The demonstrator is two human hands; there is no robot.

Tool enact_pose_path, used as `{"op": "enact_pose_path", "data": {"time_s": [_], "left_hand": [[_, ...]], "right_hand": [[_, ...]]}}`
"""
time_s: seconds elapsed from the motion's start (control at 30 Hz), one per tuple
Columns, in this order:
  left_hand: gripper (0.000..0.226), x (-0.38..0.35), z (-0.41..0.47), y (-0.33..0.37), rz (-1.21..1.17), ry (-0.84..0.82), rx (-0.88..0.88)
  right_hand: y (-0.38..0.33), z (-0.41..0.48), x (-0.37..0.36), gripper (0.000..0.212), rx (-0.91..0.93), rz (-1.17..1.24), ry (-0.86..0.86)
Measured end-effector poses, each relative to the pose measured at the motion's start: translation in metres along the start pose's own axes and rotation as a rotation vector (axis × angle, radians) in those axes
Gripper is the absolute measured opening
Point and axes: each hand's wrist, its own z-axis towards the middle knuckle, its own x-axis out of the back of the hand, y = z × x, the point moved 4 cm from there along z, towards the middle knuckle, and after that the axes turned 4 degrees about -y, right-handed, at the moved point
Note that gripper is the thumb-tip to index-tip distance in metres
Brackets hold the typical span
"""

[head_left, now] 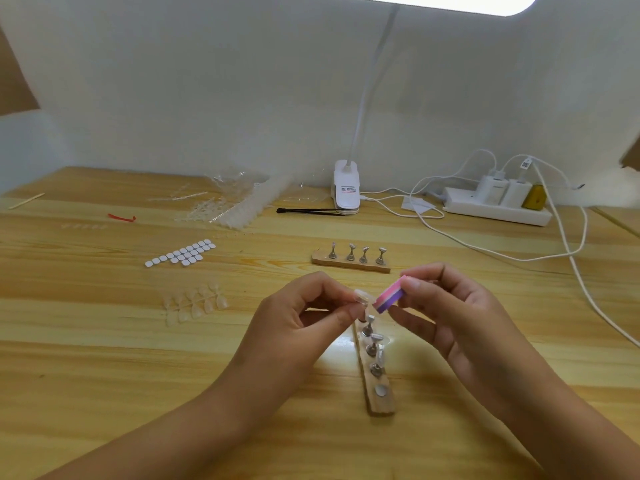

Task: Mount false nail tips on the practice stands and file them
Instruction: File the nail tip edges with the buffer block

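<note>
Pinching a clear false nail tip (362, 295) between thumb and forefinger, the left hand (304, 320) holds it just beside the pink-and-purple buffer block (389, 294), which the right hand (460, 317) grips in its fingertips. Both hover over the near wooden practice stand (384, 407), hiding its far end. A second stand (351, 263), adhesive tabs (181, 254) and loose nail tips (195, 303) lie beyond.

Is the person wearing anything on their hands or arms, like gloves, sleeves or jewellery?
No. The left hand and right hand are bare, with no gloves, rings or watch visible, and no sleeve shows on either forearm.
</note>
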Motion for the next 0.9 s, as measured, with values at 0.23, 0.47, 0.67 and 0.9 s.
{"op": "enact_pose_path", "data": {"time_s": [0.23, 0.47, 0.67, 0.9], "left_hand": [[0.004, -0.001, 0.0, 0.001, -0.002, 0.001, 0.013], [0.005, -0.003, -0.001, 0.001, 0.001, -0.008, 0.012], [0.006, -0.002, -0.001, 0.002, 0.003, -0.005, 0.009], [0.004, -0.003, -0.001, 0.002, -0.009, -0.019, 0.008]], "right_hand": [[0.0, -0.006, -0.012, 0.018, -0.049, -0.129, -0.263], [-0.001, -0.003, -0.007, 0.013, 0.013, -0.054, -0.154], [0.0, -0.002, -0.005, 0.009, 0.019, -0.04, -0.106], [0.003, 0.001, -0.003, 0.012, 0.008, -0.046, -0.086]]}}
